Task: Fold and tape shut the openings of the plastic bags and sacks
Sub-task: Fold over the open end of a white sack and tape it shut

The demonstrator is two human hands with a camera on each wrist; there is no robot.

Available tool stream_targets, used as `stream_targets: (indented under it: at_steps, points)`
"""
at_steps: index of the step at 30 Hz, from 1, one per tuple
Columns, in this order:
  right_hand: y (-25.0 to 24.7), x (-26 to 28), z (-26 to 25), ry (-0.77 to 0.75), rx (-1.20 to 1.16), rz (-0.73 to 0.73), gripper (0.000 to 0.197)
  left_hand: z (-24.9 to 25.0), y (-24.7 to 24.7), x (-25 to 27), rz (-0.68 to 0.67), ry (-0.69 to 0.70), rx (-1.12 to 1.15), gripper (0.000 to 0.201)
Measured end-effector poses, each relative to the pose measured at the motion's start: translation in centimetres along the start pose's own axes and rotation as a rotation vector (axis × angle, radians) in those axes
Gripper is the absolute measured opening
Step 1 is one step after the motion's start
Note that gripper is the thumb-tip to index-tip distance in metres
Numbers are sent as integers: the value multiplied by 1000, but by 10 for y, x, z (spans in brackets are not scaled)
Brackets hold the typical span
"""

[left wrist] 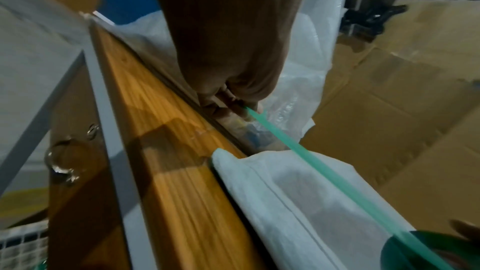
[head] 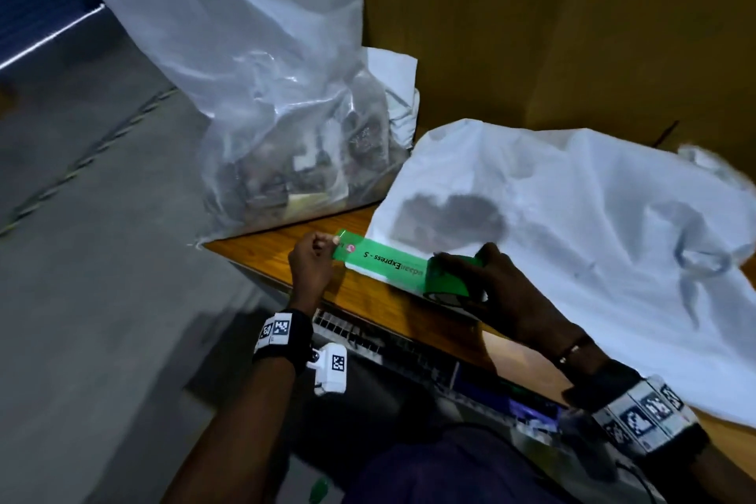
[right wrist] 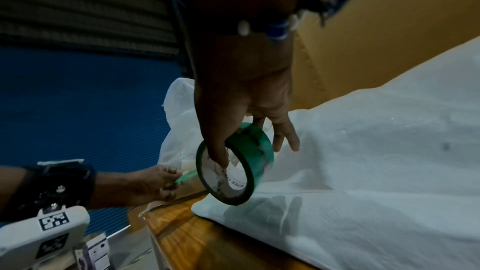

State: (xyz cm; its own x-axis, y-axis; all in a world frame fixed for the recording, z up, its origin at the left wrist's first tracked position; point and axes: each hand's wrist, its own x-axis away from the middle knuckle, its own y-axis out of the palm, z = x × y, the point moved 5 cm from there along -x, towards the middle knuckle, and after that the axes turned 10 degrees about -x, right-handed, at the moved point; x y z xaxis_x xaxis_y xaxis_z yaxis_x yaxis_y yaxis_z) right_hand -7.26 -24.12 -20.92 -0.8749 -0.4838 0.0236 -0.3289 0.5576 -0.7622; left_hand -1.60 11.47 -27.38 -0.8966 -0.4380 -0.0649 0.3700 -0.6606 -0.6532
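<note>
The light is dim and warm throughout; glare streaks the clear plastic bag [head: 262,65]; the right hand [right wrist: 241,114] casts a soft shadow on the white sack [right wrist: 363,171]; motion blur smears the wooden tabletop [left wrist: 166,171]; straight lines bow toward the picture edges.

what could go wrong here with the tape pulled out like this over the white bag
1. The green tape strip is stretched in the air between the left hand and the green tape roll in the right hand; if it sags it could twist, or stick crooked on the white bag.
2. The left hand only pinches the strip's end; a slip may let it curl onto itself.
3. The bag's folded edge lies near the wooden table edge, so tape could catch the wood.
</note>
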Motion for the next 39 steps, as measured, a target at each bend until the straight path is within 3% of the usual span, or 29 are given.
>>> stream_targets:
  at_steps: [7,17,20,23,28,35,39]
  points:
    - [16,-25,-18,-10,-24,-29,63,-36,22,-19,-135,-28,72,12]
    - [38,-47,-15,84,104,-141,67,-49,31,-23,-197,-86,111,12]
    - [39,-47,-18,95,93,-149,69,-49,32,-24,-204,-73,66,21]
    - [39,-49,-23,94,73,-138,75,-40,33,-22,-223,-150,70,31]
    - [41,-54,-22,109,130,-81,68,-28,34,-14,-170,-166,24,37]
    - [42,-49,-14,120,121,-45,66,-2,18,-1,-42,138,-199,37]
    - [47,-43,-9,114,109,-15,63,13,25,3,-63,351,-418,6]
